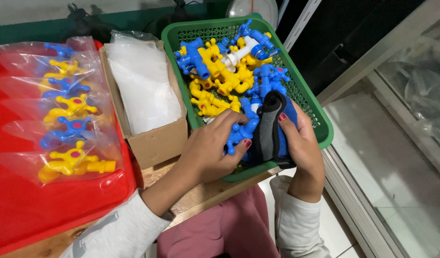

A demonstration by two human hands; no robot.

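Left hand (pixel 211 148) gripping a blue plastic tap (pixel 241 132) at the near end of the green basket (pixel 320 128), fingers curled over its top, thumb pressing against its lower part. Right hand (pixel 302 145) closing around a blue and dark grey cloth (pixel 272 125), thumb lying across the grey fold, the cloth touching the tap's right side. Both hands working close together over the basket's front corner, just short of touching.

Lying heaped in the basket behind the hands: blue and yellow plastic taps (pixel 220 71), with one white tap (pixel 239 53) among them near the top. Standing just left of the basket, touching its side: a cardboard box (pixel 158 141) holding clear plastic bags (pixel 146 86). Resting further left, on a red tray (pixel 48 210): bagged taps (pixel 69 119), yellow and blue alternating, overlapping in a column. Showing beneath it all, a wooden tabletop (pixel 201 196); white sleeves covering both forearms.
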